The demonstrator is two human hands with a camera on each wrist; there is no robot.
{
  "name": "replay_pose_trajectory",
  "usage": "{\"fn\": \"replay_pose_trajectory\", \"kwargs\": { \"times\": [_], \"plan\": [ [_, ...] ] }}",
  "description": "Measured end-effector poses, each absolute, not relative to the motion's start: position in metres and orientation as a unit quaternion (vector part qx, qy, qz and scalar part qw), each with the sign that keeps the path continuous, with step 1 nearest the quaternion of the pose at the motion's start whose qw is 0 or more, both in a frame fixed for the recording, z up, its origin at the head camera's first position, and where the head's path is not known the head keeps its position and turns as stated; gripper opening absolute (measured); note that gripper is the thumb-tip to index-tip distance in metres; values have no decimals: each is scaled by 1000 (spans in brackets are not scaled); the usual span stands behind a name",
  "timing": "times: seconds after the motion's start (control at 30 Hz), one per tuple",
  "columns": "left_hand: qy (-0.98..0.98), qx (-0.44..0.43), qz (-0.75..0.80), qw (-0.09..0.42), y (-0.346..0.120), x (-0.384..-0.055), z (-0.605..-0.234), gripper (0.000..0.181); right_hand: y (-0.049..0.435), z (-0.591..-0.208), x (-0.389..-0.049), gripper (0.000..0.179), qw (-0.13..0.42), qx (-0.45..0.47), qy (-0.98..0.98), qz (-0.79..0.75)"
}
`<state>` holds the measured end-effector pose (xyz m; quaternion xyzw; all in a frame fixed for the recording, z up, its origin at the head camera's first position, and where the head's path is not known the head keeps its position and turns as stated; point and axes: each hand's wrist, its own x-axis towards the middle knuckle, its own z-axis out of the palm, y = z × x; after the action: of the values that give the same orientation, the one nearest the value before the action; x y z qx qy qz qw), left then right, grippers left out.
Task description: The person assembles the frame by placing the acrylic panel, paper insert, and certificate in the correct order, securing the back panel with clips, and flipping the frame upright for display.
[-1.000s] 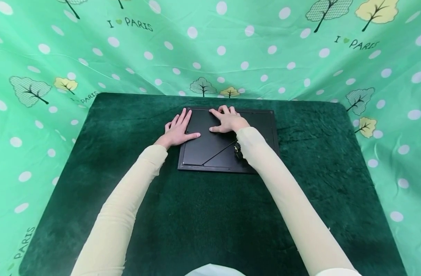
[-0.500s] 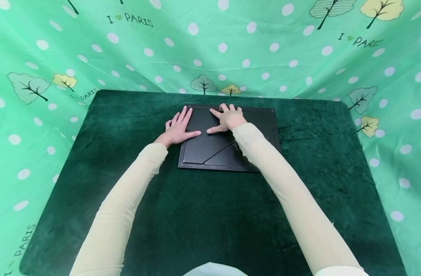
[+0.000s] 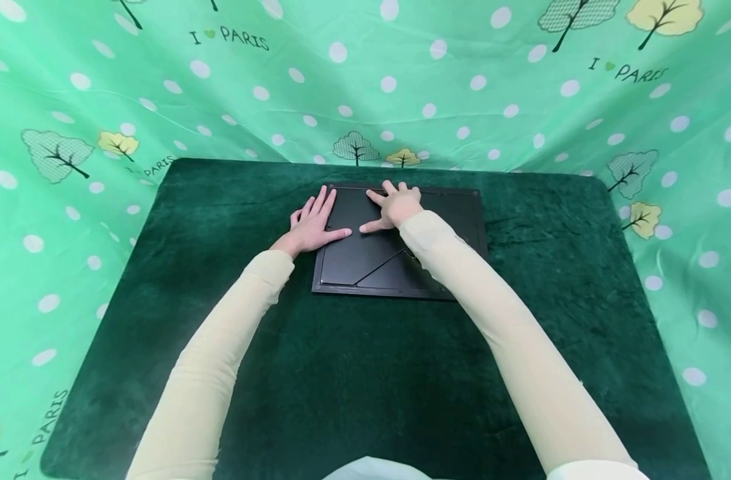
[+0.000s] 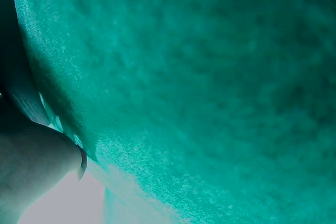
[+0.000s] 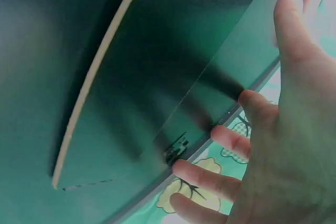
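Observation:
A black rectangular picture frame (image 3: 347, 263) appears to lie back side up near the far edge of the table; a diagonal edge, seemingly of its stand, crosses the back. My left hand (image 3: 312, 228) rests on its left edge, fingers stretched toward the far corner and thumb out on the panel. My right hand (image 3: 395, 208) is spread over the far middle part, its thumb pointing left. In the right wrist view, several fingertips of the right hand (image 5: 278, 129) touch the frame's far border. My right sleeve hides the near right part. The left wrist view mostly shows green cloth.
Dark green plush cloth (image 3: 365, 373) covers the table under the frame. A light green curtain (image 3: 305, 73) with white dots and printed trees hangs behind and at both sides, close to the table's far edge.
My right hand and forearm have shifted slightly left, so the sleeve covers more of the dark piece beside the diagonal edge. The left hand stays in place on the frame.

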<state>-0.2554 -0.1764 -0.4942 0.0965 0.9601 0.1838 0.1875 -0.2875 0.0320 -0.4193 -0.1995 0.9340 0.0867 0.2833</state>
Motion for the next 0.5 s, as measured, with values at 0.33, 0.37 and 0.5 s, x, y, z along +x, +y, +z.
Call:
{"fn": "replay_pose_trajectory", "kwargs": {
  "times": [0.33, 0.37, 0.5],
  "plan": [
    [959, 96, 188, 189, -174, -257, -495, 98, 31, -420, -285, 98, 257, -199, 939, 114],
    [959, 97, 189, 189, -174, -257, -495, 98, 31, -421, -285, 98, 256, -200, 939, 113],
    [958, 99, 188, 191, -176, -255, -494, 98, 32, -426, -286, 100, 253, -202, 939, 112]
  ]
}}
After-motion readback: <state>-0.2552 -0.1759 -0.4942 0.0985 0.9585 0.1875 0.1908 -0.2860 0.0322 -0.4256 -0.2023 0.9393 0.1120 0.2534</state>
